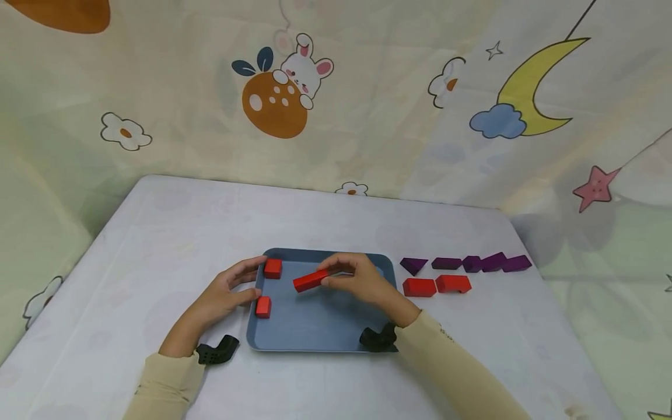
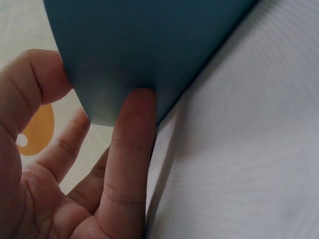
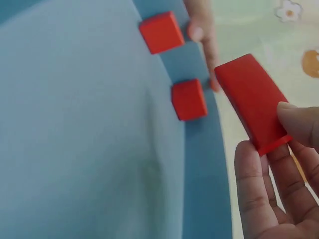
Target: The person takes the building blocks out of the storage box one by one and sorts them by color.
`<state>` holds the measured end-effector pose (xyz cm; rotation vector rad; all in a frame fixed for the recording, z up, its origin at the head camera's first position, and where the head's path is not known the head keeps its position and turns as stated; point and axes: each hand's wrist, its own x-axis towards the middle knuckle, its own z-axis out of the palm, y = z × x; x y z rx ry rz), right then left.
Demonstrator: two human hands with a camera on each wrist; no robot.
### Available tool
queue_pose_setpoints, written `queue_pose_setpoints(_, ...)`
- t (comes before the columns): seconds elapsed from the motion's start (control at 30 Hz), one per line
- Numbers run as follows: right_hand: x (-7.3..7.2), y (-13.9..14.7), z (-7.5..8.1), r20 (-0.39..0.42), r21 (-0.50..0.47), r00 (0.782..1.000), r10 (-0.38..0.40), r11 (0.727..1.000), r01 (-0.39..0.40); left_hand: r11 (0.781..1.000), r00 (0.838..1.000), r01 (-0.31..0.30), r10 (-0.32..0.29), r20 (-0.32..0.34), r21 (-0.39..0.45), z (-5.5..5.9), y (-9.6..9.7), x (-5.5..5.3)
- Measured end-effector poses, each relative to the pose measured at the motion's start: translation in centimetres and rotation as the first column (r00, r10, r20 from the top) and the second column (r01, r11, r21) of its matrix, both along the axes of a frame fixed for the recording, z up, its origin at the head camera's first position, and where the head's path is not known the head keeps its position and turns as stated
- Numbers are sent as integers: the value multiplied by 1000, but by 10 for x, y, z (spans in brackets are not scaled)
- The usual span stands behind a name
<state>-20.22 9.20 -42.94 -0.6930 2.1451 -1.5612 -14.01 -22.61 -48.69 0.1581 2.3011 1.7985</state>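
Observation:
My right hand (image 1: 362, 280) pinches a long red block (image 1: 310, 281) between thumb and fingers, holding it tilted above the blue-grey tray (image 1: 315, 332). In the right wrist view this red block (image 3: 254, 102) shows its broad flat face, with the thumb on top and fingers beneath. My left hand (image 1: 220, 297) touches the tray's left side, thumb and fingers spread apart along it. In the left wrist view its fingertips rest against the tray's outer wall (image 2: 124, 55). Two small red blocks, an upper one (image 1: 273, 268) and a lower one (image 1: 263, 307), sit inside along the left rim.
Right of the tray lie a red block (image 1: 419, 287) and a red block with an arched notch (image 1: 454, 284). Behind them is a row of several purple blocks, including a triangular one (image 1: 413, 266). Black wrist mounts (image 1: 218, 351) sit by both wrists. A patterned cloth (image 1: 367, 116) hangs behind the table.

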Motion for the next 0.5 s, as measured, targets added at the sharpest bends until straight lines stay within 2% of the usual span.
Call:
queue_pose_setpoints(0.33, 5, 56, 4, 1, -61, 992, -130, 990, 130, 1000, 1000, 6, -6, -8, 15, 0, 2, 0)
queue_pose_setpoints(0.5, 6, 88, 4, -22, -69, 977, -210, 976, 208, 1000, 1000, 4, -4, -6, 15, -1, 4, 0)
